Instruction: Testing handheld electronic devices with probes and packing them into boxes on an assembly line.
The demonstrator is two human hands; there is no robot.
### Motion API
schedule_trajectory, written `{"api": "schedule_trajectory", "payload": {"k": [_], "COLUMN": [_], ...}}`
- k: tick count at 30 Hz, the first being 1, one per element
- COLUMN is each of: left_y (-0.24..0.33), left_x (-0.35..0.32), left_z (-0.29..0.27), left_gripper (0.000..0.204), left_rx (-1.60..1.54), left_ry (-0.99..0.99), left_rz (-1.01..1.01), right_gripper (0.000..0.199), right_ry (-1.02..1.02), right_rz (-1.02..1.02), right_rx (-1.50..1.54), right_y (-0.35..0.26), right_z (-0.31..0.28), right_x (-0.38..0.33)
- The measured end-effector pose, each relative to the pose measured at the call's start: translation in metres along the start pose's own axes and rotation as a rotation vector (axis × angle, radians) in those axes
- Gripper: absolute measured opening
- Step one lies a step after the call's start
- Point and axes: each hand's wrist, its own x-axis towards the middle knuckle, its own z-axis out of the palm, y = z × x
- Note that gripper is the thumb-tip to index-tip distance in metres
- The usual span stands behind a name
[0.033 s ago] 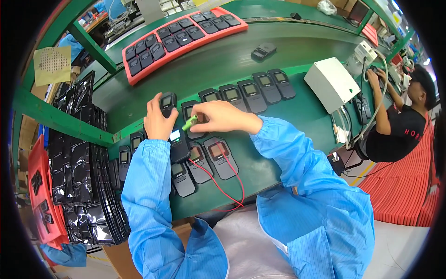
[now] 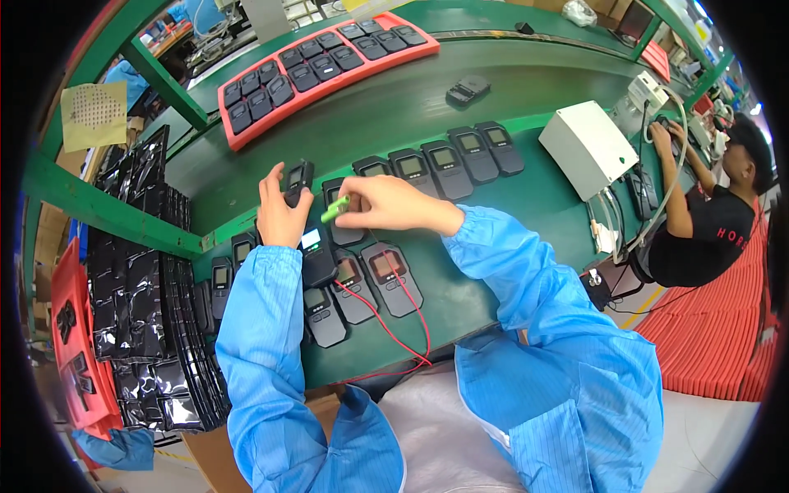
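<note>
Left hand [image 2: 279,215] clamped around a small black device [image 2: 297,181] (screen up); at its three o'clock, right hand [image 2: 386,205] pinches a green tool [image 2: 334,209]

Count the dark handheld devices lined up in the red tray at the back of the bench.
12, in two rows of six along the red tray: a back row and a front row. None look hidden, though the tray's far end is small in the picture.
</note>
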Motion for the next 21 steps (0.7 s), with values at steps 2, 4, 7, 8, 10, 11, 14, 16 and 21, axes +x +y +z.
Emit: {"api": "schedule_trajectory", "payload": {"k": [2,4,7,8,10,11,14,16,21], "left_y": [-0.005,-0.009,-0.009,-0.006,0.0,0.004,0.013,0.017,0.019], "left_x": [0.005,0.011,0.008,0.005,-0.003,-0.007,-0.013,-0.014,-0.013], "left_z": [-0.004,-0.008,-0.01,-0.008,-0.005,-0.003,-0.004,-0.005,-0.008], "left_gripper": [0.053,0.056,0.062,0.065,0.069,0.073,0.078,0.081,0.084], "left_rx": [-0.177,-0.601,-0.951,-1.103,-1.25,-1.149,-1.083,-1.164,-1.265], "left_ry": [0.014,0.072,0.068,0.026,-0.005,-0.109,-0.243,-0.305,-0.296], "left_rz": [-0.08,-0.085,-0.126,-0.168,-0.219,-0.14,-0.087,-0.122,-0.154], "right_gripper": [0.034,0.032,0.031,0.031,0.031,0.03,0.028,0.025,0.021], "right_ry": [0.066,0.175,0.197,0.22,0.184,0.173,0.161,0.173,0.19], "right_rz": [0.055,0.185,0.177,0.222,0.183,0.178,0.151,0.099,-0.02], "right_rx": [0.241,0.708,0.763,0.769,0.776,0.762,0.728,0.694,0.561], "right_y": [0.002,0.005,0.011,0.012,0.013,0.012,0.009,0.007,0.005], "right_z": [0.005,0.01,0.016,0.018,0.02,0.021,0.02,0.019,0.017], "right_x": [0.005,0.01,0.014,0.014,0.013,0.012,0.01,0.009,0.011]}}
